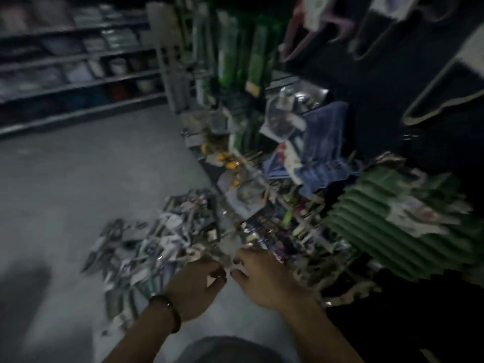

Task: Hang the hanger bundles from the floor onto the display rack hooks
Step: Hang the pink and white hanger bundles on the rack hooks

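Though the view is dim and smeared by motion, the following can be listed.

Item 1 – hanger bundles (146, 247): a loose heap of pale and dark packs lying on the grey floor (78, 184), spread against the foot of the display rack (277, 205). Single packs cannot be told apart in the blur.

Item 2 – left hand (195, 284): low centre, fingers curled inward and pinching a pale packet (228, 248) at the near edge of the heap. A dark bracelet (169, 311) sits on the wrist.

Item 3 – right hand (264, 279): just beside the left, fingertips meeting it at the same pale packet, thumb and fingers closed on it. Whether the packet is lifted off the heap or lies on it cannot be told.

Item 4 – rack stock, right side: a green ribbed stack (392, 231) low down, blue packs (324, 132) above it, long green packages (227, 61) hanging higher, and dark hanger shapes (445, 82) at upper right.

Item 5 – background: long shelving (78, 61) with folded and boxed goods across the far left, well apart from the heap.
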{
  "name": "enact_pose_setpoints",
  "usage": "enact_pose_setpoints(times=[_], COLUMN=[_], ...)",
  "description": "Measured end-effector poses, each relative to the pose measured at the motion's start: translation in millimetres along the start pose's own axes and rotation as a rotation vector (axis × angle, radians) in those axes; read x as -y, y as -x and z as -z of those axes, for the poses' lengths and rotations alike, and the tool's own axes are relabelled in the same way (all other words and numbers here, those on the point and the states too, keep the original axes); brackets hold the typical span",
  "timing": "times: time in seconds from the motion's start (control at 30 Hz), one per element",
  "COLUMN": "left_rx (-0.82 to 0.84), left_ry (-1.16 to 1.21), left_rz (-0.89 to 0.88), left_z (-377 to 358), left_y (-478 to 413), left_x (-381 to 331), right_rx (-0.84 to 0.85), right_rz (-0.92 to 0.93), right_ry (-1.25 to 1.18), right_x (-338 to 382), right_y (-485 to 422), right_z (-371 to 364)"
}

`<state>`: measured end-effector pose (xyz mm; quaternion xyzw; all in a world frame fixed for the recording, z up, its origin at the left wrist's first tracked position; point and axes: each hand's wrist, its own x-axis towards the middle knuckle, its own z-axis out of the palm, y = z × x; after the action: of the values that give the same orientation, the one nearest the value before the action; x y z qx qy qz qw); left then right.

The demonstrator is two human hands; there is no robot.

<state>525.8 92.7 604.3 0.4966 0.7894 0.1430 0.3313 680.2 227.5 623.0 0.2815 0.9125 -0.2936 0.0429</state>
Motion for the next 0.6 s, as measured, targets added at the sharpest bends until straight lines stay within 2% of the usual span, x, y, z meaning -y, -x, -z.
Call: enact_pose_setpoints(times=[0.27,0.47,0.6], left_rx=[-0.158,-0.105,-0.159], left_ry=[0.113,0.183,0.241], left_rz=[0.271,0.4,0.486], left_z=[48.1,80.7,102.1], left_y=[106.6,145.3,140.5], left_x=[178.2,284.3,334.7], right_rx=[0.233,0.396,0.411], right_rz=[0.007,0.066,0.045], right_ry=[-0.078,0.003,-0.03], right_x=[122.6,189.8,218.3], right_y=[-74.1,-135.8,-198.3], right_z=[-101.0,-158.6,-174.2])
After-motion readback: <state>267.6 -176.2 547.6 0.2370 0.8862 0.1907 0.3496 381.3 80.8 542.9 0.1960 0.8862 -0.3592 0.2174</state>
